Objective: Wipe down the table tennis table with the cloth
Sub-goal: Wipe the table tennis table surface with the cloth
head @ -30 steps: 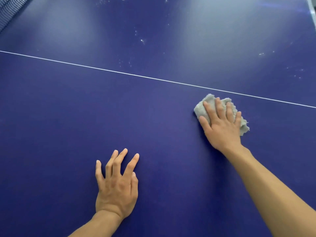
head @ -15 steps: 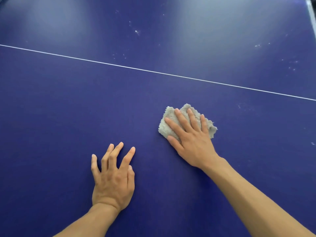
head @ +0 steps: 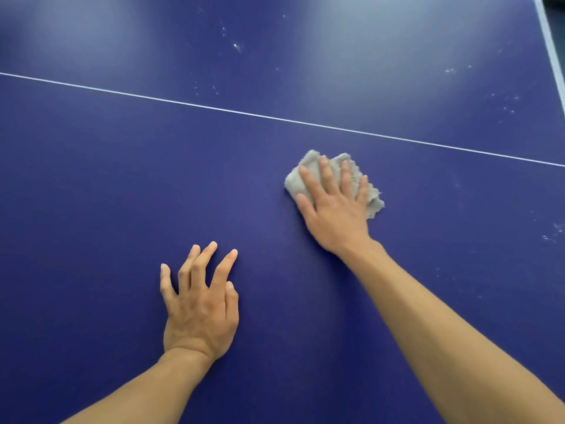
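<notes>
The dark blue table tennis table (head: 91,209) fills the view. A crumpled grey cloth (head: 305,174) lies on it just below the white centre line (head: 275,117). My right hand (head: 334,212) presses down on the cloth with fingers spread over it, so only the cloth's edges show around the fingers. My left hand (head: 198,307) rests on the bare table surface nearer to me and to the left, fingers apart, holding nothing.
White dust specks (head: 237,46) dot the far half beyond the centre line, and more specks (head: 555,231) sit at the right. A white edge line (head: 550,47) marks the table's border at the top right.
My right hand slid the cloth leftward across the table, then a little forward toward the centre line. My left hand stayed planted in place.
</notes>
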Tool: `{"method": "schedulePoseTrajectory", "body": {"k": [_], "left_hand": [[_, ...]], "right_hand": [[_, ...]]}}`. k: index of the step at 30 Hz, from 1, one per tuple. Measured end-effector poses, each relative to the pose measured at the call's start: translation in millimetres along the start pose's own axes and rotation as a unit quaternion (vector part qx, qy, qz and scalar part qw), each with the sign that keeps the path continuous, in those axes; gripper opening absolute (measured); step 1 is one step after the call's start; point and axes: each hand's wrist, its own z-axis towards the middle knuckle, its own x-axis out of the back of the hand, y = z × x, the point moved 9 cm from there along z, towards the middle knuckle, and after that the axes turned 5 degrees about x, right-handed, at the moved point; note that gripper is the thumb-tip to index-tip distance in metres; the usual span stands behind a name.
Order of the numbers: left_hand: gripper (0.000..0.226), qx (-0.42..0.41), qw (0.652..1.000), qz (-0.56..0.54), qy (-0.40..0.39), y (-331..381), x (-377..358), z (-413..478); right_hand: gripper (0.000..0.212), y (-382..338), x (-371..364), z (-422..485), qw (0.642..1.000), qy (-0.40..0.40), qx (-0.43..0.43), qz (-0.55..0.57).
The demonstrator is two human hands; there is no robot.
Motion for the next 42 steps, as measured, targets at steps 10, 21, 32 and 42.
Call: {"method": "schedulePoseTrajectory", "body": {"k": [10,21,32,42], "left_hand": [[0.059,0.009,1.0,-0.019,-0.002,0,1,1],[0.061,0.005,0.999,-0.033,-0.025,-1,2,-1],[0.046,0.088,0.913,-0.397,-0.019,-25,25,-15],[0.047,0.213,0.965,-0.136,0.063,-96,40,-204]], "right_hand": [[0.054,-26,-43,-186,0.973,-0.025,0.22,-0.065],[0.058,-58,-30,-66,1.0,0.006,-0.02,-0.002],[0.05,-111,-92,-301,0.958,-0.055,0.278,-0.038],[0.056,-122,-74,-212,1.0,-0.012,0.019,0.011]]}}
